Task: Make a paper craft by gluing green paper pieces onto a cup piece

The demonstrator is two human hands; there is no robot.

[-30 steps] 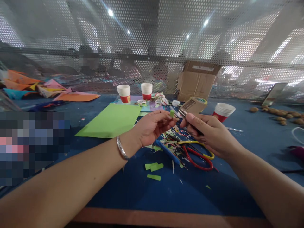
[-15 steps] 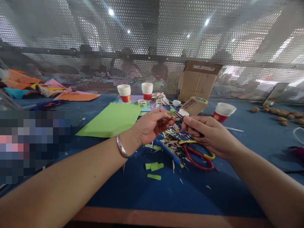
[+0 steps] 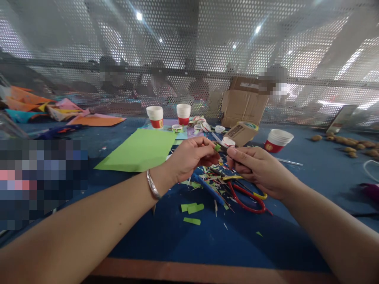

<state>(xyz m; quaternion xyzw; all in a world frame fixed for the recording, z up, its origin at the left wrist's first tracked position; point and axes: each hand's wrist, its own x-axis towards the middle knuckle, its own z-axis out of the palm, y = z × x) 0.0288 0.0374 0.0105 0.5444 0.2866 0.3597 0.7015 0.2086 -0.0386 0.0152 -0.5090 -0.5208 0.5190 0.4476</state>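
My left hand (image 3: 197, 156), a silver bangle at its wrist, pinches a small green paper piece (image 3: 217, 147) between thumb and fingertips. Close to its right, my right hand (image 3: 253, 163) is closed around a slim dark metal tool (image 3: 224, 149). The tool's tip meets the green piece; its grip is hidden in my fingers, so its exact kind is unclear. Beneath both hands lie scissors with red and yellow handles (image 3: 247, 201), a blue pen-like tool (image 3: 209, 189) and a heap of paper scraps (image 3: 204, 173). Several green strips (image 3: 192, 221) lie nearer the front edge.
A green sheet (image 3: 139, 152) lies left of my hands. Stacked paper cups (image 3: 183, 114) stand behind, another stack (image 3: 278, 141) at the right. A cardboard box (image 3: 244, 106) leans at the back near small white lids (image 3: 219, 129). Walnut-like brown balls (image 3: 349, 139) are far right.
The green paper piece has tilted and shifted slightly down and right in my left fingers. The metal tool's tip has come down nearer to it.
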